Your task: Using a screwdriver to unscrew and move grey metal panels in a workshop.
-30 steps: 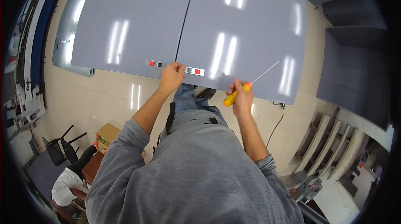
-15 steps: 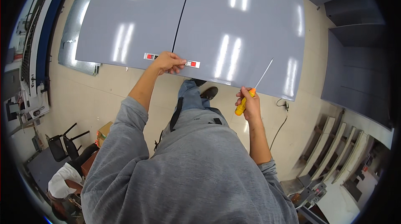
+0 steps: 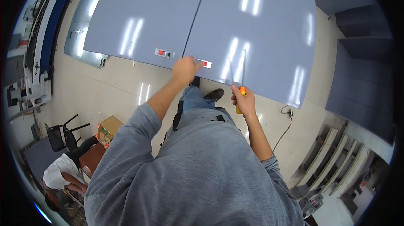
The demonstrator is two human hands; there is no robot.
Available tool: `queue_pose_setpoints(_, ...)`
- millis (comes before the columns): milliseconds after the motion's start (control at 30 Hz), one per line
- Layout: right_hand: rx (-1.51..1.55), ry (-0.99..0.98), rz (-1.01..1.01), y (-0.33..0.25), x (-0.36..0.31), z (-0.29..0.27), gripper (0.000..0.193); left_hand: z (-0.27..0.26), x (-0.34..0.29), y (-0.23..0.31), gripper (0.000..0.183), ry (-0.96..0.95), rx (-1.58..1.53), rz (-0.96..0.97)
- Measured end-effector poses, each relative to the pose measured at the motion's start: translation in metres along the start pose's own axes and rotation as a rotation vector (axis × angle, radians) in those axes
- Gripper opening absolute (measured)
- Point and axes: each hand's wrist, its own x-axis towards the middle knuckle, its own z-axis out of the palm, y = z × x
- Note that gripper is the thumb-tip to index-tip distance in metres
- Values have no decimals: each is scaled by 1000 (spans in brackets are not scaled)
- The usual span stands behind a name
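Two grey-blue panels (image 3: 261, 28), like cabinet doors, lie side by side with a dark seam between them. A silver latch with a red part (image 3: 164, 53) is set in the left panel near its front edge. My left hand (image 3: 184, 71) is over the front edge by the seam, against the second red-and-silver latch (image 3: 205, 63) and partly covering it. Motion blurs its fingers, and I cannot see whether they grip anything. In front of the right panel, my right hand (image 3: 245, 100) is closed round a screwdriver's yellow-and-orange handle (image 3: 238, 109); the blade points away over the panel.
A shiny metal sheet (image 3: 78, 40) lies beyond the left panel. At the lower left, a person in a white top (image 3: 59, 173) is near a cardboard box (image 3: 111, 125) and a black chair (image 3: 57, 137). A cable (image 3: 283, 135) trails on the floor at right, before stacked pale bars (image 3: 324, 154).
My left hand has shifted off the seam toward me and blurs, uncovering the left latch. The screwdriver has swung more upright in my right hand. The whole view has shifted slightly.
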Motion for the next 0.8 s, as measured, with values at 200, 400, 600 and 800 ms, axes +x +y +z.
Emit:
queue_pose_setpoints(200, -130, -257, -26, -40, 14, 31, 27, 24, -87, -44, 42, -240, -186, -57)
queue_pose_setpoints(400, -357, -172, -203, -32, 35, 53, 24, 2, -92, -78, 39, -41, -278, -91)
queue_pose_setpoints(600, -349, -188, -95, -57, 37, 70, 24, -49, -21, -84, 39, 398, -222, -122)
queue_pose_setpoints(800, -430, -230, -145, -58, 45, 62, 28, -60, 21, -83, 32, 109, 20, -52)
